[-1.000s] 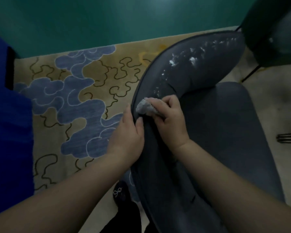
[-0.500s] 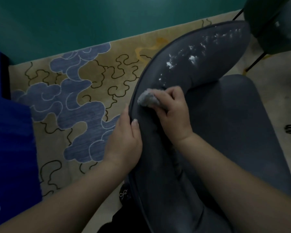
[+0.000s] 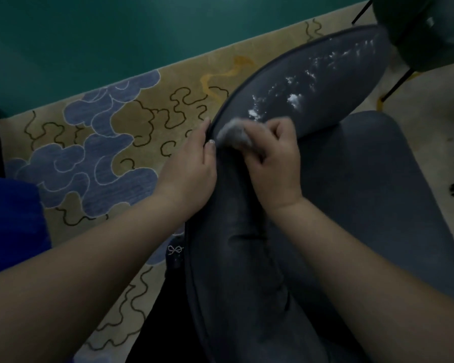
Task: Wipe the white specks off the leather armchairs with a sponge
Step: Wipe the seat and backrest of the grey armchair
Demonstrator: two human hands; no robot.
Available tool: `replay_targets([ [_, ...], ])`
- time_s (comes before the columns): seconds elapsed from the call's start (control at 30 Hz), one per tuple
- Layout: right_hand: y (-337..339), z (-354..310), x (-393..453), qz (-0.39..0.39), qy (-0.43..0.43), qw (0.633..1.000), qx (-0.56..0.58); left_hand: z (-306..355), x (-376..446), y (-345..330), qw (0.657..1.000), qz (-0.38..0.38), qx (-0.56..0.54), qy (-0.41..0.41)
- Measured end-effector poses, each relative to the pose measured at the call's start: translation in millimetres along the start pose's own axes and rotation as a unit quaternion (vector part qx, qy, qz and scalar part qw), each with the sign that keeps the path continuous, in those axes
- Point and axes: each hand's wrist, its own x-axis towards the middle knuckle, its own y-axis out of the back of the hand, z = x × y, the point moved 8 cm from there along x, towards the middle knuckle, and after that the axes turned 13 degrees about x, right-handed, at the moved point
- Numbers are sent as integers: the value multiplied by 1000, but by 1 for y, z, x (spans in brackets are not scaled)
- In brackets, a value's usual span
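The right hand (image 3: 273, 158) had its fingers curled round a pale sponge (image 3: 232, 134), which was pressed against the armchair's (image 3: 247, 258) curved backrest right at the rim. The sponge was pretty blurred, so its shape was hard to make out. The left hand (image 3: 188, 174) gripped the rim just beside it at 9 o'clock, thumb on the inner face and the fingers wrapped over the far side, out of sight.

The specks (image 3: 294, 98) ran in a loose white streak from the sponge out toward 2 o'clock along the backrest, thickest in a couple of clumps near the middle and thinner toward the far end. The nearest clump sat just beside the right hand's knuckles. The part of the backrest closer to the camera looked dark and plain. The seat (image 3: 364, 192) lay at 3 o'clock of the hands.

Around it all: a rug (image 3: 102, 142) with blue cloud shapes and dark squiggles on tan took up the 9 to 11 o'clock side, with a teal wall (image 3: 116, 30) beyond it at 12. A second dark chair (image 3: 425, 30) on thin black legs crowded the corner at 1 o'clock, very near the backrest's far end. A blue sleeve (image 3: 8, 213) showed at the edge at 9 o'clock. A dark shoe with a little sparkly bow (image 3: 174, 249) peeked out under the left forearm, right against the chair.
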Motion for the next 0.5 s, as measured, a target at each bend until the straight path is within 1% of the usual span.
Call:
replay_targets([
  [0.07, 3, 12, 28, 46, -38, 998, -5, -1, 11, 0, 1000, -8, -8, -6],
  [0.13, 4, 14, 26, 62, -52, 997, -3, 0, 23, -1, 1000, -23, -7, -16],
  [0.27, 0, -1, -15, 33, -36, 999, -4, 6, 39, -3, 997, -50, -28, -44],
  [0.33, 0, 3, -2, 29, -37, 998, -28, 5, 42, -6, 996, -69, -32, -46],
  [0.43, 6, 20, 43, 73, -60, 993, -77, 3, 46, -8, 994, -88, -18, -62],
  [0.5, 9, 29, 54, 109, -93, 987, -77, 3, 52, -7, 992, -100, -9, -75],
])
